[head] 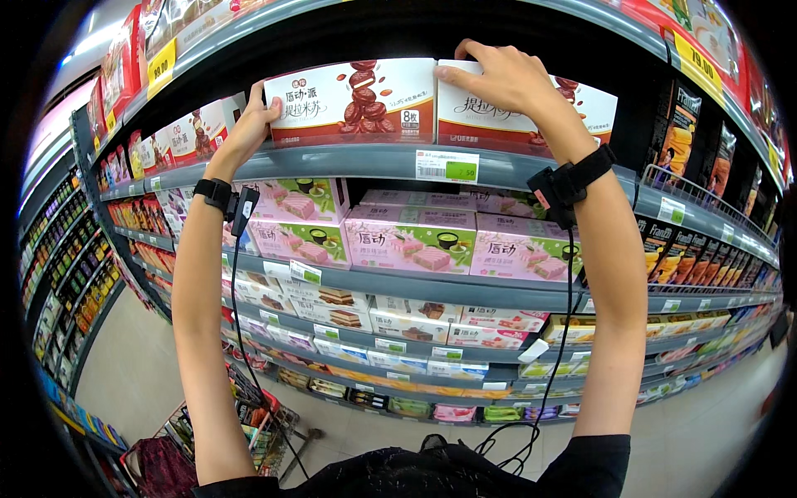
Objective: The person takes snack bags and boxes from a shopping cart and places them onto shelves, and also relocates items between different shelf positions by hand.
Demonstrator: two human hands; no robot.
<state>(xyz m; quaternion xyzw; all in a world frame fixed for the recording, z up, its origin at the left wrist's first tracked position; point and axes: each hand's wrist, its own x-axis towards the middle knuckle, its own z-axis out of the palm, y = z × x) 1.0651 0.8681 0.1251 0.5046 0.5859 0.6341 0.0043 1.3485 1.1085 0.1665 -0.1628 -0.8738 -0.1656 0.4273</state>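
Two white and brown snack boxes with pictures of chocolate-coated cakes stand side by side on a high shelf. My left hand (252,121) is at the left end of the left box (355,103), its thumb on the front edge and its fingers along the side. Over the upper left part of the right box (588,118) lies my right hand (504,78), thumb near the seam between the boxes and fingers over the top edge. Whether either hand grips firmly I cannot tell. Black straps with small devices and cables are on both wrists.
Pink and green cake boxes (411,239) fill the shelf below, with more boxed snacks on lower shelves. A shelf edge (373,160) with a price label runs under the two boxes. A shopping cart (274,429) with goods stands at lower left. Cables hang from both wrists.
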